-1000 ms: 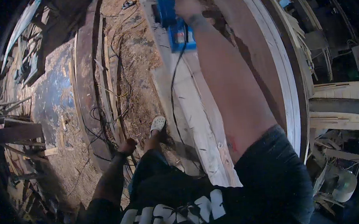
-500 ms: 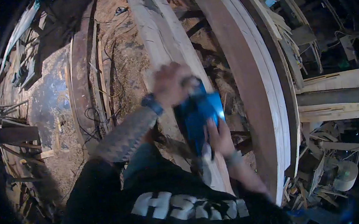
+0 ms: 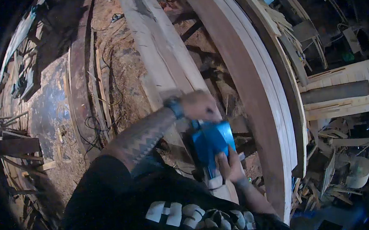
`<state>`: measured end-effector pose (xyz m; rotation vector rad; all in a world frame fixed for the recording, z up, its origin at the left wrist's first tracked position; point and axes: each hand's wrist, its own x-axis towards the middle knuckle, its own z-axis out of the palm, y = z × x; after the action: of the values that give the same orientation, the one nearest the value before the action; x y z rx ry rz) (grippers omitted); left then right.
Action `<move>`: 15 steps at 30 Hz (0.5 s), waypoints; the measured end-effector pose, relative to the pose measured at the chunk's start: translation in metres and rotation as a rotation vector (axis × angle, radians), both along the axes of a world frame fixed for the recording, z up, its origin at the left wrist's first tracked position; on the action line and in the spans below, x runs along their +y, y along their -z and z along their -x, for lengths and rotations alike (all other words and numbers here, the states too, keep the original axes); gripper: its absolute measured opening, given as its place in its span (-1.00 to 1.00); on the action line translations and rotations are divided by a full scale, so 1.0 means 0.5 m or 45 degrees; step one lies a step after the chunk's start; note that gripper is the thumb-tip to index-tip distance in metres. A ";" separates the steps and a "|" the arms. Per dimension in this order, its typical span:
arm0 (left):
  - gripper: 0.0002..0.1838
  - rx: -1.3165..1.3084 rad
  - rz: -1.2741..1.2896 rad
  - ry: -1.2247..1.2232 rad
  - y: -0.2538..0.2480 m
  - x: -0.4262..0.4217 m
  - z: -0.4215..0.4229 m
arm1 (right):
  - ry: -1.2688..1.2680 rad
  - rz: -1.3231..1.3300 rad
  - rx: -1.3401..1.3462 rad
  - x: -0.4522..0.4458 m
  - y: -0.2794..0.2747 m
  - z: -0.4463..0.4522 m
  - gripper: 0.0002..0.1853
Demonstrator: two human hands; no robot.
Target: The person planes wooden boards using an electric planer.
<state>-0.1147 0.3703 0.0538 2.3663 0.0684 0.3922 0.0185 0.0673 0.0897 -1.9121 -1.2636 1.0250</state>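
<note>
A blue electric planer (image 3: 212, 139) rests on a long, pale wooden beam (image 3: 170, 58), close to my body. My left hand (image 3: 199, 106), with a dark watch on its wrist, is closed at the planer's front end; the grip beneath it is mostly hidden. Farther back, my right hand (image 3: 230, 165) holds the planer's rear part, its fingers against the blue body. The planer's underside cannot be seen. Dark cracks and a groove mark the beam's upper face.
Thick planks (image 3: 249, 67) run alongside on the right. Wood shavings (image 3: 125, 87) cover the ground at left, where a dark cable (image 3: 92, 129) lies. A slatted wooden panel (image 3: 342, 109), offcuts and a pale bucket (image 3: 358, 175) are at far right.
Both hands and the planer have come back along the beam toward my body. My left forearm has swung lower, and the view has shifted slightly.
</note>
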 end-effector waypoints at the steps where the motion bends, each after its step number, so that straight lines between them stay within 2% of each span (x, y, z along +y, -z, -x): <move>1: -0.48 -0.271 -0.058 -0.251 0.024 0.041 0.039 | -0.022 -0.039 -0.082 0.064 0.007 0.007 -0.48; 3: -0.53 -0.403 0.228 -0.741 0.083 0.125 0.152 | -0.037 -0.085 0.252 0.195 -0.001 0.032 -0.71; 5: -0.62 -0.504 0.381 -1.326 0.127 0.161 0.273 | -0.034 -0.130 0.141 0.302 0.023 0.044 -0.73; 6: -0.56 -0.206 0.244 -1.488 0.124 0.153 0.344 | -0.040 -0.148 0.190 0.354 0.008 0.058 -0.72; 8: -0.50 0.474 0.126 -1.437 0.272 0.136 0.502 | -0.047 -0.182 0.247 0.447 -0.002 0.079 -0.67; 9: -0.45 0.912 0.343 -1.339 0.355 0.111 0.575 | -0.044 -0.198 0.255 0.487 0.003 0.087 -0.65; 10: -0.43 1.133 0.137 -1.080 0.513 0.066 0.668 | -0.038 -0.211 0.263 0.524 0.010 0.093 -0.62; 11: -0.43 1.400 0.471 -0.918 0.445 0.004 0.684 | -0.046 -0.221 0.207 0.559 0.016 0.098 -0.60; 12: -0.43 1.487 0.319 -0.552 0.664 -0.064 0.784 | -0.051 -0.230 0.151 0.593 0.024 0.101 -0.58; 13: -0.42 1.578 0.468 -0.660 0.716 -0.153 0.826 | -0.055 -0.239 0.095 0.626 0.032 0.105 -0.56; 15: -0.39 1.750 0.765 -0.875 0.752 -0.309 0.867 | -0.053 -0.329 0.030 0.696 0.040 0.120 -0.52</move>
<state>-0.5484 0.2159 -0.3224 1.5271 1.4028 -0.8866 -0.0416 0.4154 0.0697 -1.6791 -1.3565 0.8559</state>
